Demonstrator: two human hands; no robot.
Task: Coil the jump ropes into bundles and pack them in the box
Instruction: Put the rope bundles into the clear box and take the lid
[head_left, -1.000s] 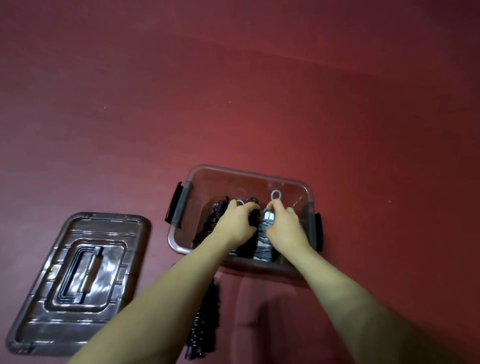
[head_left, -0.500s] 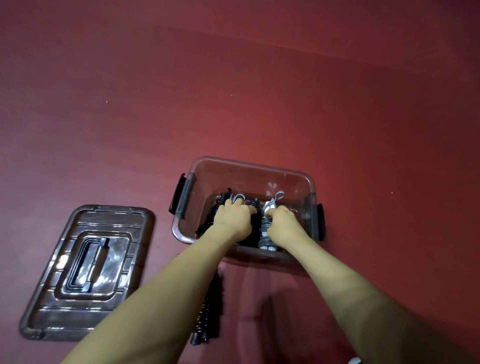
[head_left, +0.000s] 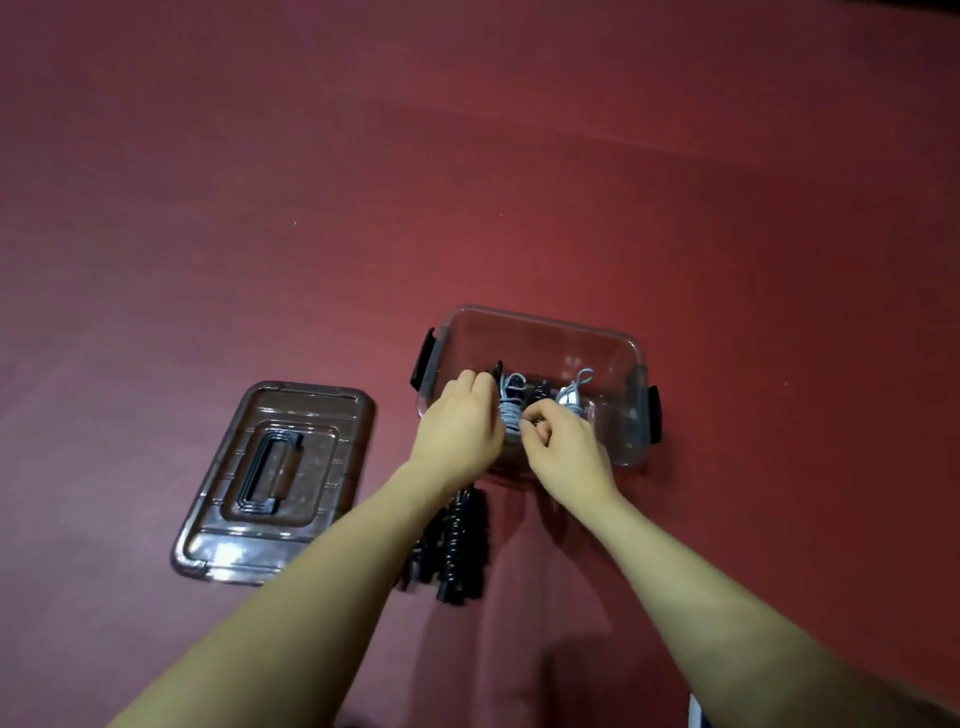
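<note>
Both hands reach into the clear box (head_left: 540, 332) on the red floor (head_left: 467, 156). The left hand (head_left: 460, 423) lies curled over the black rope bundle (head_left: 497, 371); the right hand (head_left: 563, 447) pinches a grey rope bundle (head_left: 511, 410). The lid (head_left: 275, 478) lies to the left.

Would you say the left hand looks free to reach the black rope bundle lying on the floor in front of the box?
Probably yes: the bundle lies uncovered right beneath the left forearm, but the left hand is busy inside the box and would have to draw back first.

deep red floor (head_left: 467, 182) fills the whole view, matte and even. light pools brightest at the centre, fading to darker maroon toward the top and left edges. a few tiny pale specks dot it.
</note>
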